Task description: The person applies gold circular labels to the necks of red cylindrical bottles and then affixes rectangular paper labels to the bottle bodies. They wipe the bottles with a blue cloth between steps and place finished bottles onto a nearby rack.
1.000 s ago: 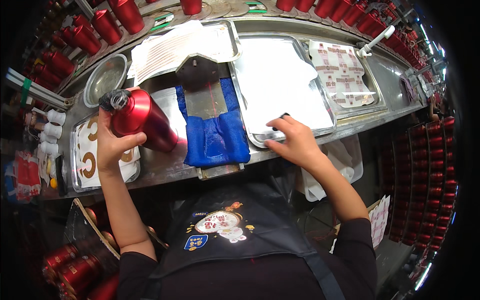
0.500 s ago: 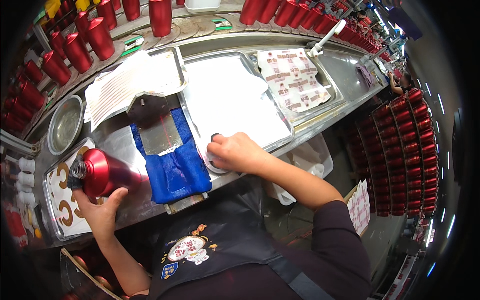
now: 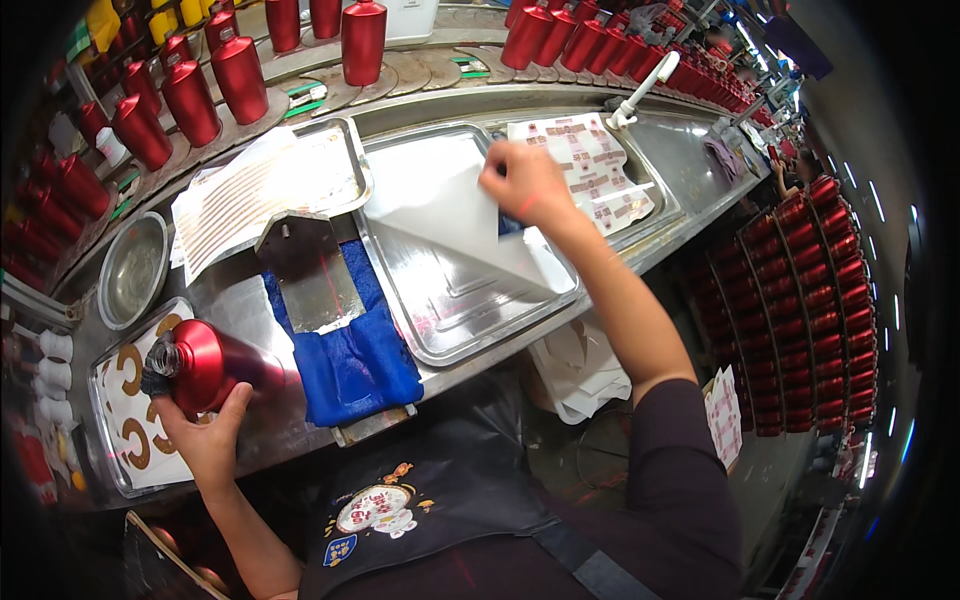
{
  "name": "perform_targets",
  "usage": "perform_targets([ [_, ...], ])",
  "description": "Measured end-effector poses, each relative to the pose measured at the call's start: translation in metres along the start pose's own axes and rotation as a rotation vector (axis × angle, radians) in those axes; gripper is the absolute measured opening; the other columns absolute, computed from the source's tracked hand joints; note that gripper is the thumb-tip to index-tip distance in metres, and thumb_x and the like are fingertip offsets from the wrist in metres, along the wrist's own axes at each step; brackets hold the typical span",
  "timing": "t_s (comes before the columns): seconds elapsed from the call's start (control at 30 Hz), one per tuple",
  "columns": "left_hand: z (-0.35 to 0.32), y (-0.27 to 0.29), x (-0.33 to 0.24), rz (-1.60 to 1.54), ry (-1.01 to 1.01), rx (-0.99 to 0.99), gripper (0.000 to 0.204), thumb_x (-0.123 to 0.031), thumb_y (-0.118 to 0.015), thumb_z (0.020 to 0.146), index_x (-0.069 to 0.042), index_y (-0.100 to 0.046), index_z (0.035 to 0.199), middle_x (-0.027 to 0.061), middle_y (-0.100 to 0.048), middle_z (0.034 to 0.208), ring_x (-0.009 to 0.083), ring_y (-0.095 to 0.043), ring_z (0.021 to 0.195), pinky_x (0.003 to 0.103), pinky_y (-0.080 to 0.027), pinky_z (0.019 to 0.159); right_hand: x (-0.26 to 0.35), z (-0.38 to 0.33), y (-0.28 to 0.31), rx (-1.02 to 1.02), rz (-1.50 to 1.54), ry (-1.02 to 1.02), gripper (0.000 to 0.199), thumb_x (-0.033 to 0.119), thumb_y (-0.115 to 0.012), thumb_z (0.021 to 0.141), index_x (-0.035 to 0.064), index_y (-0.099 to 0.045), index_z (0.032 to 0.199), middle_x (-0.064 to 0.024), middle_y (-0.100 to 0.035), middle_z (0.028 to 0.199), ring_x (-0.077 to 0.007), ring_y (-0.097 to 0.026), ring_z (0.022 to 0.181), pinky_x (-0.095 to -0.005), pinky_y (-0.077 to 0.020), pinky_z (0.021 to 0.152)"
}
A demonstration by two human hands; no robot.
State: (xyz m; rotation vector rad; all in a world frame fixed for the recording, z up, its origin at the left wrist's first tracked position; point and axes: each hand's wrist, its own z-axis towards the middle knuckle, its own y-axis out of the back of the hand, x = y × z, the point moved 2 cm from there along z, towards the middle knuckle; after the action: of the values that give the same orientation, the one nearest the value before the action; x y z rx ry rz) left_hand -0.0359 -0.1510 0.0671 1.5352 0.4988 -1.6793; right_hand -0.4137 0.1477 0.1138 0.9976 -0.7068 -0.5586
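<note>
My left hand (image 3: pixel 205 428) is closed around a red bottle (image 3: pixel 208 362), which lies tilted with its clear neck toward the left. A dark cover shows on one of that hand's fingers. My right hand (image 3: pixel 525 180) is raised over the far side of a metal tray (image 3: pixel 440 318), its fingers pinching a white sheet (image 3: pixel 450 215). The sheet is lifted and folded back over the tray, baring much of its metal bottom. Beside the bottle stands a metal stand (image 3: pixel 318 275) draped with a blue cloth (image 3: pixel 360 380).
Printed sheets (image 3: pixel 585 150) lie over a sink near a white tap (image 3: pixel 645 88). Striped strips (image 3: pixel 235 195) rest on another tray, beside a metal bowl (image 3: pixel 133 270). A tray with gold ring-shaped pieces (image 3: pixel 130 430) is at left. Red bottles (image 3: pixel 362 45) stand along the back conveyor.
My right hand has moved up and away from the tray's near edge, peeling the white sheet back with it. My left hand still holds the bottle. Bottles on the conveyor have shifted right.
</note>
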Motion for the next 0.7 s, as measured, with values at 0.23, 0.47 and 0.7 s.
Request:
perform_targets([
  [0.23,0.001,0.0,-0.002,0.063,0.003,-0.022,0.09,-0.001,-0.087,0.073,-0.003,-0.04,0.15,0.0119,-0.057,0.136,0.0216,-0.059,0.12,0.033,-0.046,0.105,-0.023,0.041,-0.005,0.11,-0.161,-0.296,0.051,0.043,-0.073,0.085,0.0076,-0.071,0.122,-0.021,-0.074,0.106,-0.038,-0.071,0.103,-0.0471,-0.0558,0.09],
  [0.47,0.002,0.002,0.004,0.011,0.085,-0.011,0.091,-0.001,-0.087,0.073,-0.003,-0.04,0.15,0.012,-0.058,0.135,0.0221,-0.059,0.121,0.034,-0.046,0.106,-0.019,-0.028,-0.058,0.346,-0.25,-0.106,0.043,0.034,-0.075,0.085,0.0136,-0.073,0.123,-0.0136,-0.071,0.107,-0.0318,-0.069,0.102,-0.0426,-0.0545,0.089],
  [0.7,0.005,0.002,0.008,0.039,0.017,-0.022,0.087,0.0,-0.087,0.075,-0.003,-0.041,0.148,0.011,-0.058,0.132,0.0189,-0.062,0.111,0.031,-0.05,0.098,-0.023,-0.026,-0.059,0.254,-0.357,0.089,0.022,0.015,-0.063,0.087,0.0165,-0.074,0.106,-0.0089,-0.072,0.088,-0.0318,-0.072,0.083,-0.0434,-0.0567,0.072],
])
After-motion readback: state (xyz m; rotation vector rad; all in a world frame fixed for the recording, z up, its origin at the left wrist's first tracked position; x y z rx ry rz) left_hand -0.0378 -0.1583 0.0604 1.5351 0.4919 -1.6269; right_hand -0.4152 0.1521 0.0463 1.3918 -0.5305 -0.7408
